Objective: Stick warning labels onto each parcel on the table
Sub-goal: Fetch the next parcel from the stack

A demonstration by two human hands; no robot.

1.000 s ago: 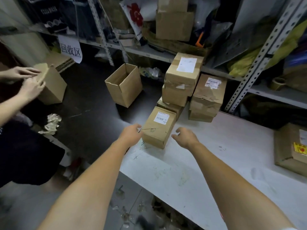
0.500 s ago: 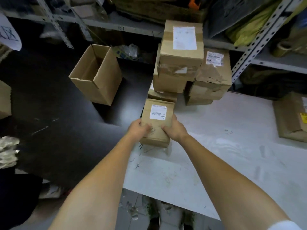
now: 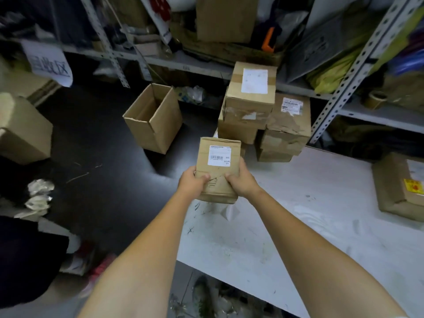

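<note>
In the head view, two bare hands held one small brown parcel point(image 3: 214, 180) between them. The left hand point(image 3: 192, 184) gripped its left side and the right hand point(image 3: 241, 182) its right side, each with the thumb curled over the top face near the lower end. One white barcode label point(image 3: 219, 155) sat on the upper half of that parcel. The parcel was over the left edge of the white table point(image 3: 309, 230), and I could not tell whether it touched the surface.

Just behind it, at the far end of the table, stood a stack of parcels point(image 3: 250, 111). At least four could be counted, and two of them showed white labels on top. One more parcel point(image 3: 394, 189) lay well apart at the table's right edge and carried one yellow label point(image 3: 413, 186).

Left of the table, one open carton point(image 3: 152, 125) stood on the dark floor. One further box point(image 3: 23, 131) was at the left border. One paper sign point(image 3: 49, 63) hung from the metal shelving point(image 3: 358, 63) behind.
</note>
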